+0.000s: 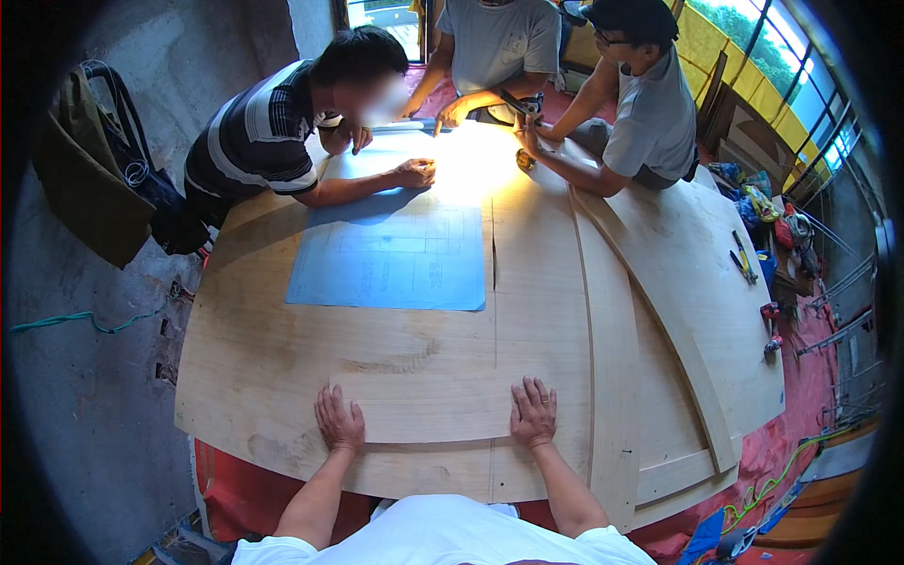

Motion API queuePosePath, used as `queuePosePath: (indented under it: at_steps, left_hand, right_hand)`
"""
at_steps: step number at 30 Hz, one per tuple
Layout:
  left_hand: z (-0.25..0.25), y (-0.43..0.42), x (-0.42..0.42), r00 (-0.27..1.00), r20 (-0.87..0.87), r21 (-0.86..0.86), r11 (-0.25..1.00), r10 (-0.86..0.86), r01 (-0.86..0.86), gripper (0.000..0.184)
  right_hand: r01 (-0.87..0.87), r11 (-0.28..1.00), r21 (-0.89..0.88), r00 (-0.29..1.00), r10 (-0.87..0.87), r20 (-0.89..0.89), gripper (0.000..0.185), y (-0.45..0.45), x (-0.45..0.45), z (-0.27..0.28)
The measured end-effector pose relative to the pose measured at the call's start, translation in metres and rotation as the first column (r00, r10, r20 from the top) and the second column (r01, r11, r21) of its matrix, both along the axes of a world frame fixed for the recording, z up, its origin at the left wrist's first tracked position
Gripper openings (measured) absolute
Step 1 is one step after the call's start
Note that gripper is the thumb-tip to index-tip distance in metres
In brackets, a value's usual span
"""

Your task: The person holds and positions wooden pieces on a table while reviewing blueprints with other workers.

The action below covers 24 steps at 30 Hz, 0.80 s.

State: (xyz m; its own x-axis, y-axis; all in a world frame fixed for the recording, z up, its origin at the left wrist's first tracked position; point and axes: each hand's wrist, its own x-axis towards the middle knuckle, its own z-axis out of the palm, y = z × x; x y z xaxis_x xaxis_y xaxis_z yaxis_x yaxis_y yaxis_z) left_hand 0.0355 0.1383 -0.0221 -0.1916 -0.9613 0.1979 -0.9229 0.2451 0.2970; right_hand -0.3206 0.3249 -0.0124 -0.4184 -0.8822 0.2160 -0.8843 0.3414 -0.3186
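My left hand rests flat on a pale wooden board near the front edge of the wooden work surface, its fingers spread. At the board's other end my right hand lies palm down, fingers pointing forward. Neither hand holds anything. Ahead of them a large printed drawing sheet lies on the wood, its far part washed out by bright light.
Three people lean over the far side, one in a striped shirt with a forearm on the sheet. Long wooden strips, pliers and a red power tool lie to the right. Bags hang on the left wall.
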Motion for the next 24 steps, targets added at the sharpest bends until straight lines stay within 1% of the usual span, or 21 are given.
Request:
queuePosePath:
  at_steps: [7,24]
  left_hand:
    - [-0.0046,-0.0011,0.0015,1.000,-0.013,-0.015,1.000,-0.004,0.004,0.054]
    - [-0.0038,0.0000,0.0008,1.000,-0.015,-0.020,1.000,-0.002,0.002,0.054]
  right_hand:
    - [-0.004,1.000,0.000,0.999,0.004,-0.035,0.049,0.0001,-0.0014,-0.0034]
    - [-0.003,1.000,0.003,1.000,0.003,-0.014,0.049,0.0009,-0.0018,-0.0060]
